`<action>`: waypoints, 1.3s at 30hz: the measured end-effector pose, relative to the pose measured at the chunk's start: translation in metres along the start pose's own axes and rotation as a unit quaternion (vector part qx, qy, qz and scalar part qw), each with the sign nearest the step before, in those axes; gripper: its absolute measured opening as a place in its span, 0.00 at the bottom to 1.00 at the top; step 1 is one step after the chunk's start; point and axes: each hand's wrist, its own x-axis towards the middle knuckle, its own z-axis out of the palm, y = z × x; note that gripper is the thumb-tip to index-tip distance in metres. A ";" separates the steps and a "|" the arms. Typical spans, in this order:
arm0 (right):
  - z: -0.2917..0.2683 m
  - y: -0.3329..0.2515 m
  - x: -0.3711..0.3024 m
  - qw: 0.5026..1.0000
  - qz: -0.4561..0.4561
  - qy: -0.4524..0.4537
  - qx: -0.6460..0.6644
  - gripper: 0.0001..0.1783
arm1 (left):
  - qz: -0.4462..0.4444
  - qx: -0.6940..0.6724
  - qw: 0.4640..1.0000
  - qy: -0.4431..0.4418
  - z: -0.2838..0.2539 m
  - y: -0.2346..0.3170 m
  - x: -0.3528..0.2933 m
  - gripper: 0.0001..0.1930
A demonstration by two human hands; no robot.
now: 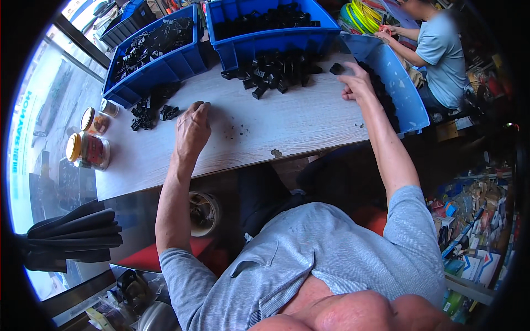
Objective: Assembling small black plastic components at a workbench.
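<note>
My left hand (194, 126) is over the table, fingers curled together. Whatever it may hold is hidden, though a dark spot shows at the fingertips. Beside it, to the left, lies a loose group of small black plastic parts (144, 115). At the right end of the table my right hand (359, 84) has its fingers apart, with some blur. A single black block-shaped part (336, 68) is just beyond those fingertips, seemingly apart from them. Between the hands and farther back sits a heap of black block-shaped parts (270, 71).
Two blue bins (270, 39) (160, 70) of black parts stand along the back. A lighter blue bin (406, 91) with black parts is at the table's right end. Lidded jars (95, 151) stand at the left edge. Another person (441, 60) sits at the far right, handling yellow-green coils (361, 19).
</note>
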 end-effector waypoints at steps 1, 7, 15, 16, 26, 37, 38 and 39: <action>0.004 -0.003 0.005 0.999 -0.012 -0.014 -0.043 0.35 | -0.010 0.001 1.000 -0.010 -0.003 0.003 0.001 0.18; 0.012 -0.006 0.016 0.990 -0.039 -0.006 -0.133 0.31 | -0.003 0.036 0.999 -0.007 -0.002 0.010 -0.005 0.17; -0.022 0.012 0.037 0.979 0.003 0.157 -0.130 0.26 | 0.005 0.068 0.997 0.032 -0.002 0.020 -0.029 0.24; -0.025 0.012 0.039 0.976 0.014 0.186 -0.117 0.26 | 0.017 0.051 0.998 0.038 0.000 0.020 -0.029 0.27; 0.023 -0.007 0.004 0.995 -0.010 -0.026 -0.099 0.31 | 0.045 -0.034 0.997 0.044 0.002 0.025 -0.019 0.23; 0.050 -0.004 0.011 0.982 -0.078 -0.043 -0.168 0.24 | -0.018 -0.016 1.000 0.006 -0.004 0.023 -0.024 0.21; 0.048 -0.004 0.012 0.983 -0.061 -0.047 -0.166 0.23 | -0.006 -0.013 1.000 0.018 -0.003 0.023 -0.026 0.22; 0.046 -0.002 0.013 0.983 -0.059 -0.043 -0.167 0.23 | -0.003 -0.015 1.000 0.018 -0.003 0.024 -0.027 0.22</action>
